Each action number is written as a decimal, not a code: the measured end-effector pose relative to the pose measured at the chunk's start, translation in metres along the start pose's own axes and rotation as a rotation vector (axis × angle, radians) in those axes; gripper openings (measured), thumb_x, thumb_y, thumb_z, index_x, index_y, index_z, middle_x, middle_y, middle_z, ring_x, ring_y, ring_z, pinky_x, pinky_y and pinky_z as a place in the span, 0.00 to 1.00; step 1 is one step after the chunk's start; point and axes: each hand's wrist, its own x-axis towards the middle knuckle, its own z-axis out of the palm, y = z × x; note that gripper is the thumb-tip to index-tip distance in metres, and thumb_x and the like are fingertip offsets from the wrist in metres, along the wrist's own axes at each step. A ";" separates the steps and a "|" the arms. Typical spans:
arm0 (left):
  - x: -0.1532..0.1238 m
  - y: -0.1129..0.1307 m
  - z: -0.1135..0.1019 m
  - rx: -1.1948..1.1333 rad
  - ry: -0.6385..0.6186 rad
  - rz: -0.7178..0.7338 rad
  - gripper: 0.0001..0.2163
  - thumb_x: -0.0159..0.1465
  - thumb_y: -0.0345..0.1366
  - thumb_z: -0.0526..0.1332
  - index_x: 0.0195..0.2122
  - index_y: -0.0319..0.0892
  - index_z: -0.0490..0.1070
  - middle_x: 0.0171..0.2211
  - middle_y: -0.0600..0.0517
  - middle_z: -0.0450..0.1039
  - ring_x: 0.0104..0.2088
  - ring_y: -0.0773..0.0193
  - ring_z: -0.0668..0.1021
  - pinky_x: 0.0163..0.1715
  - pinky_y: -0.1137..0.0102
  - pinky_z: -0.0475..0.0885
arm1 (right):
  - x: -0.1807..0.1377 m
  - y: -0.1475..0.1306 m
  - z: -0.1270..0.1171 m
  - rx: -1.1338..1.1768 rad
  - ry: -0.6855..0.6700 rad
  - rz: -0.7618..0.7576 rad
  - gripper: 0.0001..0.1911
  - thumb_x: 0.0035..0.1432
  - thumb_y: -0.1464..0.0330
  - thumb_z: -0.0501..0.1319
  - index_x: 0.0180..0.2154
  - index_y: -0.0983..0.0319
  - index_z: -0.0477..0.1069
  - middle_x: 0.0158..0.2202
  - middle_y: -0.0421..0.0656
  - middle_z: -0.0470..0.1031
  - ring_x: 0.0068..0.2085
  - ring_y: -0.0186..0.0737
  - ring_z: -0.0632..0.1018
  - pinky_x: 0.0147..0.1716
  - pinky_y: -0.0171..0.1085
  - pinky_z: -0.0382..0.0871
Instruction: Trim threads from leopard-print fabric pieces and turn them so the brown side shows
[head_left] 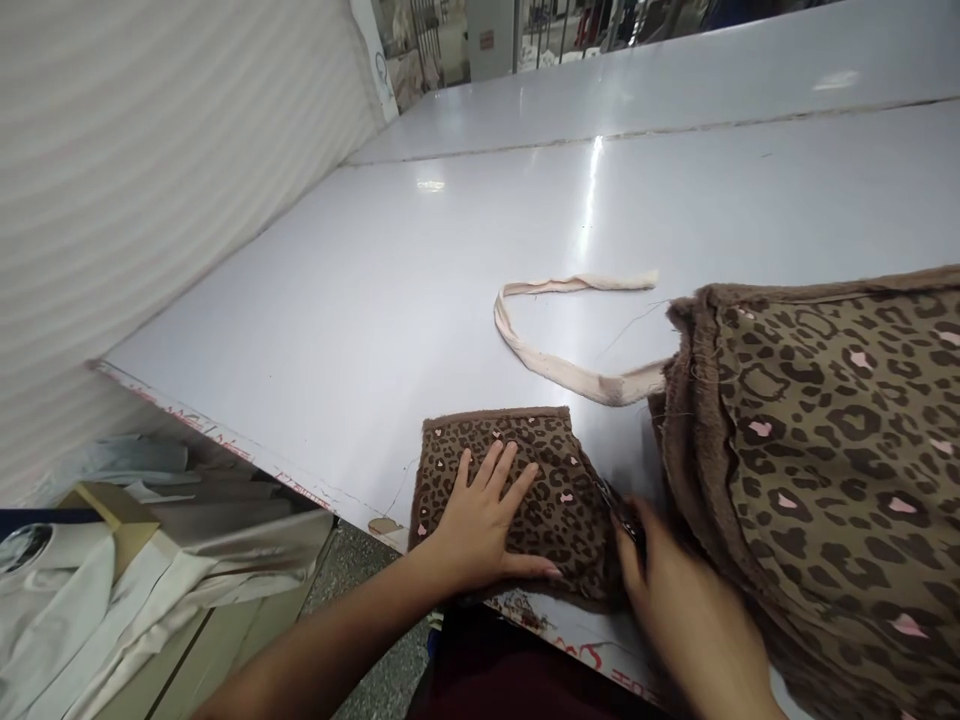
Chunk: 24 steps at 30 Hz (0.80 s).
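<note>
Pressing flat on a small leopard-print fabric piece (581, 530), the left hand (476, 525) had its fingers spread wide and held nothing between them. That piece, edged in brown fleece, lay at the near edge of the pale, glossy counter (322, 320). At its right edge, the right hand (671, 585) had its fingers closed around dark scissors (626, 515), whose tips met the cloth's border; whether the blades stood apart could not be told. Just beyond that hand, to the right, rested a stack of larger leopard-print pieces (840, 440) with pink spots and brown fleecy edges. A cream fabric strip (525, 350) curved out from the stack's left side across the counter. White ridged material (172, 180) rose along the left, above folded light garments (135, 600).
</note>
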 end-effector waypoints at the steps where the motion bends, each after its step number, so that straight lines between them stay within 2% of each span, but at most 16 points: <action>1: 0.001 0.004 0.000 -0.002 0.007 0.000 0.37 0.58 0.60 0.46 0.63 0.45 0.45 0.64 0.42 0.44 0.64 0.50 0.48 0.59 0.43 0.42 | -0.001 -0.001 0.002 0.003 0.045 -0.029 0.26 0.58 0.61 0.44 0.50 0.70 0.66 0.33 0.61 0.77 0.31 0.65 0.78 0.31 0.58 0.67; 2: 0.003 0.008 0.001 -0.001 0.019 0.003 0.32 0.62 0.56 0.45 0.63 0.45 0.46 0.64 0.43 0.45 0.64 0.52 0.50 0.59 0.45 0.43 | -0.002 -0.004 0.004 0.023 0.078 -0.073 0.26 0.58 0.62 0.43 0.52 0.68 0.64 0.40 0.60 0.76 0.37 0.62 0.78 0.37 0.56 0.68; 4: 0.007 0.011 0.005 0.007 0.056 0.014 0.26 0.65 0.49 0.44 0.63 0.45 0.46 0.64 0.45 0.46 0.64 0.56 0.51 0.60 0.47 0.45 | 0.002 -0.008 0.010 0.085 0.088 -0.177 0.22 0.58 0.66 0.44 0.51 0.63 0.64 0.49 0.51 0.73 0.46 0.50 0.75 0.43 0.46 0.70; 6: 0.009 0.012 0.011 0.012 0.089 0.024 0.28 0.64 0.50 0.46 0.63 0.44 0.46 0.65 0.44 0.45 0.64 0.54 0.50 0.60 0.47 0.45 | 0.009 -0.011 0.017 0.119 0.062 -0.221 0.21 0.57 0.70 0.44 0.51 0.58 0.64 0.52 0.43 0.70 0.46 0.44 0.76 0.39 0.40 0.72; 8: 0.010 0.011 0.015 0.001 0.118 0.013 0.30 0.63 0.52 0.48 0.63 0.43 0.46 0.64 0.43 0.45 0.64 0.52 0.49 0.60 0.47 0.45 | 0.015 -0.009 0.022 0.125 0.084 -0.185 0.23 0.57 0.71 0.45 0.53 0.58 0.63 0.56 0.46 0.66 0.46 0.49 0.75 0.37 0.44 0.73; 10: 0.009 0.012 0.015 -0.043 0.151 -0.017 0.28 0.63 0.49 0.49 0.61 0.42 0.49 0.63 0.43 0.50 0.63 0.53 0.53 0.60 0.49 0.46 | 0.015 -0.003 0.021 0.152 0.142 -0.134 0.24 0.57 0.68 0.45 0.55 0.64 0.60 0.58 0.52 0.62 0.52 0.55 0.70 0.43 0.52 0.69; 12: 0.009 0.017 0.013 -0.110 0.194 -0.025 0.22 0.64 0.45 0.50 0.57 0.42 0.57 0.59 0.45 0.59 0.60 0.56 0.60 0.59 0.53 0.50 | 0.008 0.003 0.015 0.215 0.171 -0.107 0.25 0.58 0.62 0.47 0.54 0.65 0.62 0.56 0.52 0.65 0.55 0.55 0.67 0.49 0.51 0.65; 15: 0.013 0.028 0.013 -0.182 0.245 0.018 0.15 0.62 0.43 0.55 0.49 0.44 0.66 0.51 0.49 0.68 0.51 0.60 0.68 0.53 0.60 0.61 | -0.006 0.010 0.005 0.354 0.114 -0.009 0.23 0.57 0.54 0.49 0.46 0.59 0.68 0.46 0.46 0.74 0.48 0.48 0.74 0.43 0.44 0.70; 17: 0.017 0.034 0.017 -0.168 0.258 0.030 0.14 0.61 0.43 0.57 0.46 0.45 0.68 0.48 0.50 0.70 0.48 0.59 0.69 0.48 0.61 0.64 | -0.013 0.012 0.002 0.496 0.031 0.114 0.22 0.54 0.51 0.51 0.41 0.58 0.70 0.41 0.44 0.77 0.46 0.47 0.75 0.43 0.42 0.71; 19: 0.021 0.037 0.023 -0.126 0.259 0.023 0.13 0.60 0.42 0.59 0.45 0.46 0.68 0.47 0.51 0.70 0.46 0.59 0.69 0.45 0.61 0.64 | -0.015 0.013 0.004 0.610 -0.032 0.215 0.24 0.50 0.48 0.53 0.39 0.58 0.72 0.41 0.44 0.77 0.48 0.49 0.73 0.47 0.44 0.68; 24: 0.022 0.037 0.032 -0.082 0.322 0.032 0.07 0.62 0.38 0.56 0.40 0.46 0.70 0.44 0.53 0.71 0.43 0.62 0.70 0.43 0.63 0.64 | -0.015 0.016 0.010 0.700 -0.075 0.281 0.27 0.47 0.48 0.55 0.40 0.60 0.72 0.44 0.46 0.76 0.52 0.50 0.71 0.55 0.47 0.59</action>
